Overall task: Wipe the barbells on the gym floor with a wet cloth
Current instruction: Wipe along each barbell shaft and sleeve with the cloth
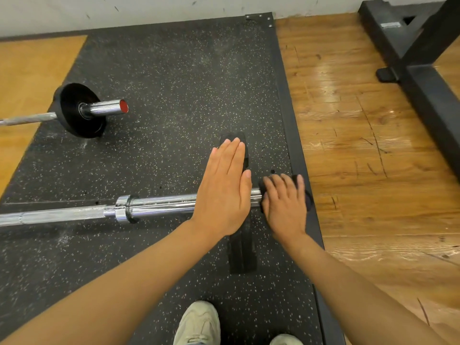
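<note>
- A speckled black rubber gym floor mat [174, 70] fills the middle of the scene, with varnished wood flooring [361, 133] to its right and a black steel rack base [423, 78] at far right.
- The near chrome steel barbell [159, 204] lies across the mat, its long axis running left to right; its bare sleeve end points right, toward both hands.
- A second chrome barbell with a black plate [74, 110] and red end cap rests well apart, at far left.
- The left hand [224, 188] lies flat over the sleeve, fingers straight and together, pressing down and holding nothing; judging by the pose, it steadies the bar.
- The right hand [286, 202], nearer the tip, has its grip curled round a dark wet cloth [308, 197] wrapped on the sleeve end.
- The unwiped length lies to the left of that grip, so the wipe likely travels leftward along the axis, toward the left hand.
- A dark flat strap or pad [242, 255] lies under the bar, running near to far.
</note>
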The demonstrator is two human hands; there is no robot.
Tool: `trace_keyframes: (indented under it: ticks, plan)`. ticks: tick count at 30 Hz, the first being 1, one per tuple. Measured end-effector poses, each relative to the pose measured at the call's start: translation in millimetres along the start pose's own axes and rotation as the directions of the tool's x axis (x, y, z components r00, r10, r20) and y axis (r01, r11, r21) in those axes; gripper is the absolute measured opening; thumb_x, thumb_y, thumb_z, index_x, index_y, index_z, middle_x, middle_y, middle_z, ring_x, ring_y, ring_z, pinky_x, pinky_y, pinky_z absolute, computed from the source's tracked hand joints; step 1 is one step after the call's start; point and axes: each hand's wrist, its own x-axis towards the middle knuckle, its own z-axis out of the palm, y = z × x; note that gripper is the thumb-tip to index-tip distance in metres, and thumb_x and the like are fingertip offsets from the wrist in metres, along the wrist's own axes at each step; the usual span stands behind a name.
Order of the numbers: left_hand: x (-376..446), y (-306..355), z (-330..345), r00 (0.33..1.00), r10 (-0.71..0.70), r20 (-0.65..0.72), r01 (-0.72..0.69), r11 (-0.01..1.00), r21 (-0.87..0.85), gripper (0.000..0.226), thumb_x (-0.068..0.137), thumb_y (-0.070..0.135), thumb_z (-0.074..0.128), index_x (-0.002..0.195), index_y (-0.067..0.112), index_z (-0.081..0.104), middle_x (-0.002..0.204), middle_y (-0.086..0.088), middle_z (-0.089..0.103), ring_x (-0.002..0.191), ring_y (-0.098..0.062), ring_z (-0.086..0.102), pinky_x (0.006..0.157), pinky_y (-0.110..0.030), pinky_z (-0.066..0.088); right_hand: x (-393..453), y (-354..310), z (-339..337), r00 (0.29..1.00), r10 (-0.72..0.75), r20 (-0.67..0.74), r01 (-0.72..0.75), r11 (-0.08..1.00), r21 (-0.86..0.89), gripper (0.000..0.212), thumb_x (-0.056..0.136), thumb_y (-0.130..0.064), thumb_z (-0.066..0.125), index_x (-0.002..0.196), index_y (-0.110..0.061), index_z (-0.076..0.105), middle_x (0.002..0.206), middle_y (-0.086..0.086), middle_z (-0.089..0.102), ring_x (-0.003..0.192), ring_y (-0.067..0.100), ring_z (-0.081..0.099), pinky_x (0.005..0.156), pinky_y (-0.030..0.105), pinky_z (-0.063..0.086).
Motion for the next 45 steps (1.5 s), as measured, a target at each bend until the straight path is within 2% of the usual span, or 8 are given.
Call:
trace_keyframes:
  ticks: [6, 12, 19, 25, 32, 35, 39, 45]
  plan:
    - [-3, -2, -1, 1.000, 0.017, -0.005, -0.017, 0.999, -0.032, 0.059, 0.102, 0.031, 0.020, 0.149, -0.002, 0.033, 0.157, -0.013, 0.032, 0.149, -0.024, 0.020, 0.123, -0.033, 0.003, -3, 34, -4, 0.940, -0.326, 0.099, 0.328, 0.945, -0.004, 0.048, 0.107, -0.035, 0.030, 0.143, -0.009, 0.050, 0.135, 0.013, 0.059, 0.125, 0.034, 0.055, 0.114, 0.051, 0.032]
    - [-3, 0, 3, 1.000, 0.000, -0.031, -0.002, 0.998, -0.063, 0.058, 0.102, 0.030, 0.022, 0.149, -0.002, 0.034, 0.156, -0.013, 0.033, 0.149, -0.024, 0.021, 0.124, -0.031, 0.002, -9, 16, -7, 0.993, -0.093, 0.078, 0.095, 0.995, -0.020, 0.050, 0.106, -0.035, 0.030, 0.143, -0.007, 0.050, 0.140, 0.014, 0.056, 0.133, 0.035, 0.047, 0.116, 0.056, 0.023]
    - [-4, -1, 0, 0.999, 0.012, -0.031, -0.014, 0.998, -0.062, 0.058, 0.102, 0.031, 0.023, 0.148, -0.002, 0.036, 0.156, -0.013, 0.034, 0.148, -0.024, 0.022, 0.124, -0.035, 0.006, -6, 33, -12, 0.950, -0.273, 0.151, 0.278, 0.961, -0.010, 0.052, 0.106, -0.038, 0.030, 0.146, -0.008, 0.046, 0.141, 0.014, 0.056, 0.132, 0.034, 0.051, 0.115, 0.050, 0.027]
    - [-4, 2, 2, 1.000, -0.008, -0.029, 0.006, 0.997, -0.071, 0.058, 0.101, 0.030, 0.022, 0.147, -0.004, 0.035, 0.155, -0.015, 0.034, 0.148, -0.026, 0.022, 0.124, -0.032, 0.003, -5, 15, -14, 0.998, -0.021, 0.064, 0.022, 1.000, -0.007, 0.048, 0.103, -0.025, 0.034, 0.135, 0.002, 0.056, 0.132, 0.019, 0.061, 0.127, 0.039, 0.053, 0.116, 0.055, 0.022]
    - [-5, 0, -1, 1.000, 0.008, -0.008, -0.008, 0.999, -0.034, 0.060, 0.101, 0.032, 0.021, 0.149, -0.002, 0.034, 0.157, -0.013, 0.032, 0.149, -0.024, 0.020, 0.123, -0.031, 0.002, 2, 20, -18, 0.940, -0.264, 0.217, 0.256, 0.964, 0.064, 0.052, 0.104, -0.032, 0.030, 0.143, -0.004, 0.050, 0.137, 0.015, 0.058, 0.127, 0.033, 0.054, 0.115, 0.047, 0.026]
    - [-6, 2, 1, 1.000, 0.017, -0.019, -0.017, 0.999, -0.027, 0.059, 0.101, 0.031, 0.023, 0.148, -0.003, 0.034, 0.156, -0.014, 0.033, 0.148, -0.026, 0.021, 0.124, -0.034, 0.004, -1, 45, -24, 0.967, -0.173, 0.187, 0.174, 0.985, 0.013, 0.052, 0.102, -0.030, 0.032, 0.140, -0.002, 0.052, 0.132, 0.017, 0.060, 0.123, 0.036, 0.056, 0.114, 0.048, 0.027]
    - [-7, 3, 1, 0.999, 0.026, -0.023, -0.026, 1.000, 0.014, 0.059, 0.101, 0.030, 0.024, 0.147, -0.004, 0.036, 0.154, -0.017, 0.036, 0.147, -0.028, 0.025, 0.124, -0.039, 0.009, -3, 2, -16, 0.991, 0.052, 0.127, -0.050, 0.999, -0.022, 0.048, 0.100, -0.029, 0.035, 0.132, -0.003, 0.059, 0.124, 0.016, 0.063, 0.119, 0.037, 0.056, 0.113, 0.054, 0.027]
    - [-8, 1, -2, 0.999, 0.055, -0.002, -0.054, 0.997, 0.053, 0.059, 0.100, 0.032, 0.027, 0.147, -0.003, 0.037, 0.155, -0.016, 0.035, 0.147, -0.028, 0.024, 0.123, -0.040, 0.009, -5, 20, -16, 0.947, -0.274, 0.170, 0.269, 0.962, 0.052, 0.051, 0.104, -0.038, 0.032, 0.142, -0.009, 0.051, 0.133, 0.013, 0.060, 0.124, 0.034, 0.055, 0.112, 0.050, 0.031]
